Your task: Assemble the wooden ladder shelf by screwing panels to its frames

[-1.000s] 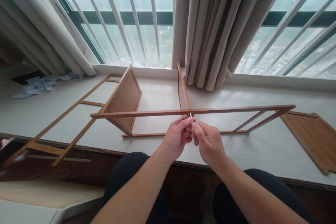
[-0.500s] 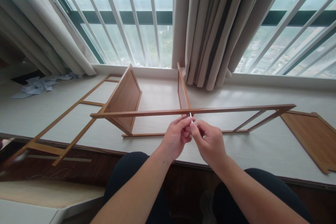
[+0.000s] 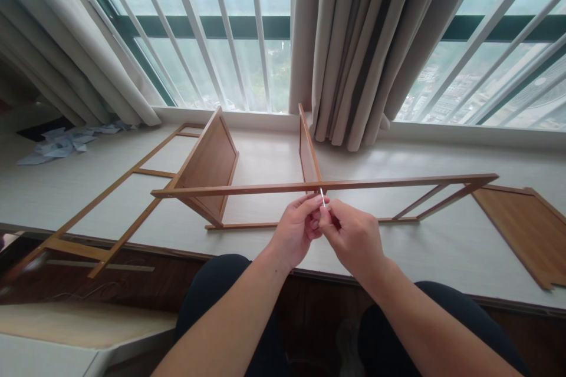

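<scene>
Below the front rail [image 3: 247, 189], left hand [image 3: 295, 234], right hand [image 3: 354, 238] pinching perhaps a small metal pin [image 3: 322, 197], bare sill [image 3: 442, 247] rightward

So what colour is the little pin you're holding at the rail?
Silvery metal pin, seen in the head view.

My left hand [image 3: 295, 234] and my right hand [image 3: 354, 238] meet just under the long wooden rail [image 3: 322, 186] of the shelf frame [image 3: 212, 165]. Together the fingertips pinch a thin metal pin [image 3: 322, 196] (it can be a small key, I cannot tell), and its tip touches the rail from below. The frame stands on the pale window ledge [image 3: 442, 247]. A flat wooden panel [image 3: 522, 232] lies well apart at the right, and a second open frame [image 3: 110, 200] lies at the left.
</scene>
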Demonstrator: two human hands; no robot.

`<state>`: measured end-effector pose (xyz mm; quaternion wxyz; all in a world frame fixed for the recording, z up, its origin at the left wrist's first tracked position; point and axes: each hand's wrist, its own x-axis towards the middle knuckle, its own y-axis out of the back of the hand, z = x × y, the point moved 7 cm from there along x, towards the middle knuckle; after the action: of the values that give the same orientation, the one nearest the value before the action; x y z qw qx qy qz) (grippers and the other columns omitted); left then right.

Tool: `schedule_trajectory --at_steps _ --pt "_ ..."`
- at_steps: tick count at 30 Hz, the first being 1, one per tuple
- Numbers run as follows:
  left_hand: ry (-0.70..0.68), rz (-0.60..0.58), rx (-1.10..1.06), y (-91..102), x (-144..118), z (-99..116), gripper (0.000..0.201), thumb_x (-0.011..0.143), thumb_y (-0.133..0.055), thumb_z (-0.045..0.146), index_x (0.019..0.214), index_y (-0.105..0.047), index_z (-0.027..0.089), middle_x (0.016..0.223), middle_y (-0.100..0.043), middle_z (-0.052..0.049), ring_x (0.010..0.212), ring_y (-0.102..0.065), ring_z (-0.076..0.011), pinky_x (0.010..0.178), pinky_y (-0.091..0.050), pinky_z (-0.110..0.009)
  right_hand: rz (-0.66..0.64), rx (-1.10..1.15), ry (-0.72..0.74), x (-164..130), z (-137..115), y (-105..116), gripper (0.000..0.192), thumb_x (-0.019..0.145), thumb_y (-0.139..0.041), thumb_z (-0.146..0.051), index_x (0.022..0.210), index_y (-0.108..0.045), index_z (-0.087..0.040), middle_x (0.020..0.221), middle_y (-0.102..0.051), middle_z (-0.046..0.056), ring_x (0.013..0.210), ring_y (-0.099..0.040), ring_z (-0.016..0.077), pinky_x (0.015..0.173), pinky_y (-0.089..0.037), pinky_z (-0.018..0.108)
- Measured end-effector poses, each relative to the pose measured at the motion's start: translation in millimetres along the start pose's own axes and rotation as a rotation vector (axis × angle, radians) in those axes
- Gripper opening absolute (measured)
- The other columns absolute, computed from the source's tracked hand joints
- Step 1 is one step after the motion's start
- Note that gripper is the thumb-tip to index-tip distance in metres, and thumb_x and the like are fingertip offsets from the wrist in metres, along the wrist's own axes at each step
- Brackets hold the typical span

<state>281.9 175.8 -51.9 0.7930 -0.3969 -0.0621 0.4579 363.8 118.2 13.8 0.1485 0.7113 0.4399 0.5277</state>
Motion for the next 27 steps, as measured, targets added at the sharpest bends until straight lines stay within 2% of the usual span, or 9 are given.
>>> schedule_trajectory --at_steps 5,11,13,17,22,27 --pt "0.005 -0.014 -0.003 -0.7 0 0 0.03 0.072 -0.088 0.035 0.077 -0.068 0.013 0.061 -0.044 0.006 0.051 -0.035 -0.0043 0.043 -0.02 -0.019 -0.026 0.079 -0.062 3 4 1 0.032 0.098 -0.049 -0.024 0.066 -0.049 -0.022 0.055 -0.052 -0.004 0.048 -0.04 0.0103 0.053 -0.03 0.026" --pt "0.009 -0.008 -0.019 0.5 0 -2 0.03 0.072 -0.088 0.034 0.082 -0.071 0.012 0.063 -0.043 0.006 0.052 -0.034 -0.0033 0.043 -0.02 -0.017 -0.11 0.306 -0.234 -1 12 -5 0.037 0.102 -0.046 -0.033 0.07 -0.059 -0.021 0.061 -0.062 0.0 0.054 -0.052 0.0123 0.057 -0.037 0.026" --pt "0.006 -0.008 -0.02 0.6 1 -2 0.03 0.072 -0.088 0.035 0.083 -0.072 0.012 0.062 -0.043 0.006 0.052 -0.035 -0.0035 0.043 -0.021 -0.017 -0.116 0.403 -0.281 -2 13 -7 0.038 0.102 -0.046 -0.034 0.07 -0.06 -0.021 0.06 -0.061 -0.001 0.055 -0.053 0.013 0.057 -0.039 0.026" --pt "-0.008 -0.011 -0.016 -0.1 2 0 0.03 0.073 -0.088 0.035 0.084 -0.072 0.012 0.062 -0.042 0.006 0.052 -0.035 -0.004 0.042 -0.021 -0.017 -0.094 0.627 -0.375 -3 14 -11 0.044 0.102 -0.047 -0.036 0.06 -0.051 -0.023 0.051 -0.049 -0.003 0.049 -0.047 0.0122 0.053 -0.04 0.026" --pt "-0.006 -0.014 0.002 -1.6 2 0 0.032 0.071 -0.088 0.037 0.081 -0.071 0.013 0.063 -0.042 0.006 0.052 -0.036 -0.0046 0.041 -0.024 -0.017 -0.086 0.87 -0.506 -11 19 -23 0.047 0.1 -0.05 -0.041 0.057 -0.047 -0.023 0.051 -0.05 -0.002 0.051 -0.049 0.0133 0.054 -0.043 0.027" --pt "-0.009 -0.021 0.004 -2.0 1 0 0.031 0.073 -0.087 0.037 0.083 -0.071 0.013 0.063 -0.042 0.006 0.052 -0.037 -0.0049 0.042 -0.026 -0.017 -0.076 0.905 -0.535 -12 19 -26 0.047 0.099 -0.053 -0.041 0.056 -0.048 -0.022 0.05 -0.049 -0.003 0.049 -0.048 0.0122 0.052 -0.042 0.026"
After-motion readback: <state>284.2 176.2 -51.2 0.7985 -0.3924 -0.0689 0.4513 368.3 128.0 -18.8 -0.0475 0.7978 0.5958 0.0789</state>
